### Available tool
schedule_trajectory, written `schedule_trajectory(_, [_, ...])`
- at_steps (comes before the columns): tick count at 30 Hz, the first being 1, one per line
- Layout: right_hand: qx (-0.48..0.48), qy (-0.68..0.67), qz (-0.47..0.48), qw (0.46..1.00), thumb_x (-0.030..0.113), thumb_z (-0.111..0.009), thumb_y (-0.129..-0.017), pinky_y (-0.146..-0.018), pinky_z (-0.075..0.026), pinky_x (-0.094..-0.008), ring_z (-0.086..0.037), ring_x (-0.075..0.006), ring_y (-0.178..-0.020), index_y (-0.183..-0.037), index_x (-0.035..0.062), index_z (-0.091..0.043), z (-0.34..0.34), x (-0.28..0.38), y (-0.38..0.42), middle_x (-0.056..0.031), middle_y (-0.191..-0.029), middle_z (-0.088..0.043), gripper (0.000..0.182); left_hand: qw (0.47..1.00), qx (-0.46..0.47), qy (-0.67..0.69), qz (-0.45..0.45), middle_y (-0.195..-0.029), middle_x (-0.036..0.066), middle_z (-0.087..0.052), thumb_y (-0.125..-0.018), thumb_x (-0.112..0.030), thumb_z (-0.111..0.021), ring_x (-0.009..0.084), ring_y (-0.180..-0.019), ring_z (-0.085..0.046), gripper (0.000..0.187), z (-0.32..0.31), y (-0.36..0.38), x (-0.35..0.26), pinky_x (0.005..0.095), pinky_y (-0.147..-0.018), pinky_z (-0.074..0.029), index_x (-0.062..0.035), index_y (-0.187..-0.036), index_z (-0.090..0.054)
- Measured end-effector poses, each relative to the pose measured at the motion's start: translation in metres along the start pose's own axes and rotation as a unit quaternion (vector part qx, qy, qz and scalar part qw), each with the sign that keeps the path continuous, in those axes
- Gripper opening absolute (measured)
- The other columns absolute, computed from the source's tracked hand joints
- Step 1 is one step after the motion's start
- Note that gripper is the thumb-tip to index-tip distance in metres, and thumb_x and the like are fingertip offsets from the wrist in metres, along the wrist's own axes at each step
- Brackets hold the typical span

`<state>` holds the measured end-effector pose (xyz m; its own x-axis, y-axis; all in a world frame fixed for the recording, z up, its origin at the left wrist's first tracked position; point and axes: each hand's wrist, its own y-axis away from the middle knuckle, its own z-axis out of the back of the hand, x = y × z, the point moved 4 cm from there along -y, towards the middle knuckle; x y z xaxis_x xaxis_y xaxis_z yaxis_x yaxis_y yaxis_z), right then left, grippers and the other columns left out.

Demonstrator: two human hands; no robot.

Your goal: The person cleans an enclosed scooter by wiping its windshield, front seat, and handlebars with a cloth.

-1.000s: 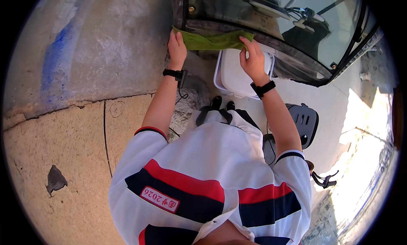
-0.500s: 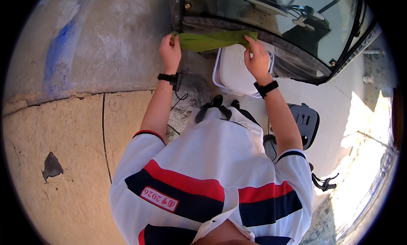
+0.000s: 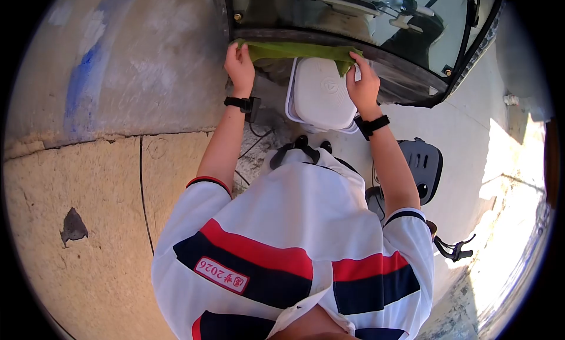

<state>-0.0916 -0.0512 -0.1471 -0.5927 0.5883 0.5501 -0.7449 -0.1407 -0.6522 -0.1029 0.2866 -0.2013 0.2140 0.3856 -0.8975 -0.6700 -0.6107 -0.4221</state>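
Note:
A green cloth (image 3: 294,51) is stretched out sideways between my two hands. My left hand (image 3: 239,69) pinches its left end, and my right hand (image 3: 363,84) pinches the other end, where a corner hangs down. Below the cloth sits a white lidded plastic container (image 3: 322,96) with a raised round mark on its lid, in or on a pale-rimmed basin (image 3: 291,99). Just past the cloth is a clear plastic cover with dark edging (image 3: 353,31), and parts of a vehicle show through it.
A concrete wall (image 3: 135,63) and a tan panel (image 3: 100,181) stand on the left. A grey and black case-like object (image 3: 421,169) lies on the floor at my right, near a black handlebar grip with a lever (image 3: 454,250). A thin black cable (image 3: 257,143) runs by my left wrist.
The cloth is pulled straighter and thinner, and my hands are slightly farther apart. The view has shifted, so the cover and container appear farther left and more of the container's lid shows.

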Motion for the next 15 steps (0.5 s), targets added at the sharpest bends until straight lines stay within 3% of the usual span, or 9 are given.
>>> schedule_trajectory(5, [-0.029, 0.010, -0.048, 0.998, 0.003, -0.062, -0.091, -0.072, -0.055, -0.0343, -0.073, -0.0292, -0.086, -0.114, 0.0093, -0.067, 0.024, -0.019, 0.003, -0.0148, -0.098, -0.073, 0.025, 0.995, 0.011, -0.057, -0.080, -0.091, 0.008, -0.067, -0.097, -0.012, -0.066, 0.0133, -0.083, -0.066, 0.021, -0.021, -0.001, -0.028, 0.0275, -0.077, -0.051, 0.0053, -0.108, -0.061])
schedule_trajectory(10, [-0.082, -0.023, -0.124, 0.989, 0.004, -0.062, -0.092, -0.067, -0.055, -0.0325, -0.073, -0.0246, -0.076, -0.109, 0.0088, -0.067, 0.047, -0.040, 0.006, -0.0124, -0.088, -0.073, 0.019, 0.998, 0.044, -0.010, -0.045, -0.094, 0.011, -0.062, -0.091, -0.006, -0.071, 0.0170, -0.079, -0.065, 0.017, -0.044, 0.013, -0.046, 0.0270, -0.072, -0.054, 0.0059, -0.099, -0.062])
schedule_trajectory(11, [-0.096, -0.021, -0.107, 0.989, 0.004, -0.060, -0.094, -0.066, -0.055, -0.0307, -0.073, -0.0211, -0.071, -0.110, 0.0064, -0.065, 0.053, -0.041, 0.006, -0.0101, -0.082, -0.074, 0.017, 0.998, 0.048, 0.002, -0.039, -0.095, 0.011, -0.062, -0.091, -0.005, -0.071, 0.0170, -0.079, -0.065, 0.016, -0.049, 0.016, -0.048, 0.0269, -0.073, -0.054, 0.0057, -0.099, -0.062])
schedule_trajectory(15, [-0.095, -0.074, -0.188, 0.975, 0.004, -0.051, -0.098, -0.063, -0.055, -0.0282, -0.070, -0.0154, -0.064, -0.114, 0.0017, -0.058, 0.063, -0.058, 0.014, -0.0081, -0.072, -0.071, 0.018, 0.993, 0.081, 0.047, -0.069, -0.094, 0.010, -0.062, -0.090, -0.002, -0.070, 0.0179, -0.079, -0.065, 0.015, -0.068, 0.030, -0.050, 0.0269, -0.073, -0.055, 0.0039, -0.102, -0.064])
